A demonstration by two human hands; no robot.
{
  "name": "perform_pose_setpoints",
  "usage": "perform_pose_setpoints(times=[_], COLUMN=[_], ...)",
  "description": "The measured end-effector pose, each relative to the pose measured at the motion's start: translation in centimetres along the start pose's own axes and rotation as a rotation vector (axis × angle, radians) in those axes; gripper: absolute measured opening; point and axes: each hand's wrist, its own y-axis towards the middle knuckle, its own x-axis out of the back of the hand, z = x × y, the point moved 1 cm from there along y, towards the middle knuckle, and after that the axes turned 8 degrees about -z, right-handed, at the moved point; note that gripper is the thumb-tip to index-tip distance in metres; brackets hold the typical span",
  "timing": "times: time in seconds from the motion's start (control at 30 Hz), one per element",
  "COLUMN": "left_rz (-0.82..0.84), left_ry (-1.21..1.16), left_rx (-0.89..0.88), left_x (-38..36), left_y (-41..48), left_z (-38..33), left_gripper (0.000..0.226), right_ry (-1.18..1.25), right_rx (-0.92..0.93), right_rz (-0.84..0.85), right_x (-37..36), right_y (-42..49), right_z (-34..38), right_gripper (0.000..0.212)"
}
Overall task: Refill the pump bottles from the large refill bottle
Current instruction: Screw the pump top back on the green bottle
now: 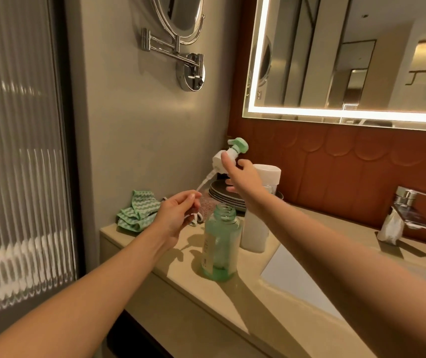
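Currently, with every place given relative to the open green bottle:

- Green bottle – upright on the countertop, neck uncapped, a shallow pool of green liquid at its base; nearly empty by the look of it.
- Pump head – white collar, green top, held in the air above the bottle and slightly to its left.
- Dip tube – runs from the collar down and leftward, ending just above and left of the bottle's mouth.
- Right hand – above the bottle; thumb and forefinger pinch the pump head at the collar, the other fingers loosely spread.
- Left hand – left of the neck, close beside it; thumb and fingertips nip the tube's lower end.
- White container – just behind and right of the bottle, partly hidden by the right forearm. It may be the refill bottle, though that cannot be told.
- Plates – a grey stack behind the bottle.
- Cloth – green and white, crumpled, behind and to the left.
- Faucet – well to the right.

Relation that matters: the pump's long axis slants from upper right to lower left, wholly clear of the mouth. Judged step – setting the pump aside before pouring. The right hand is the nearer one to the white container.
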Motion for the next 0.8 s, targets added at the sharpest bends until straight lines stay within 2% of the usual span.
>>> perform_pose_setpoints(times=[0.07,0.17,0.2,0.3,0.37,0.43,0.53,0.6,0.8], left_rz=[0.033,0.006,-0.025,-0.009,0.087,0.074,0.086,0.094,0.066], left_ry=[0.075,0.189,0.212,0.216,0.256,0.262,0.304,0.296,0.290], left_rx=[-0.077,-0.194,-0.206,-0.277,-0.247,-0.200,-0.189,-0.189,-0.194], left_x=[-0.4,-0.9,-0.9,-0.7,-1.3,-1.9,-2.8,-3.4,-4.7], left_y=[-0.2,-0.7,-1.2,-4.4,-6.5,-6.8,-6.3,-6.1,-5.8], left_z=[-0.3,-0.6,-0.3,2.8,4.9,6.0,5.7,5.7,6.6], left_gripper=[0.024,0.016,0.026,0.094,0.111,0.108,0.085,0.078,0.076], right_ry=[0.221,0.380,0.397,0.388,0.400,0.401,0.361,0.287,0.192], right_rx=[-0.151,-0.227,-0.218,-0.163,-0.144,-0.133,-0.077,0.002,0.189], right_rz=[0.003,-0.062,-0.097,-0.200,-0.229,-0.222,-0.186,-0.181,-0.173], right_x=[0.1,0.2,0.3,0.7,1.4,1.9,2.9,3.6,5.9], right_y=[0.7,0.9,0.9,1.2,1.2,1.0,0.3,0.1,-0.6], right_z=[1.2,2.1,2.0,1.4,1.2,1.3,1.7,1.9,3.3], right_gripper=[0.058,0.046,0.046,0.047,0.046,0.044,0.044,0.045,0.045])
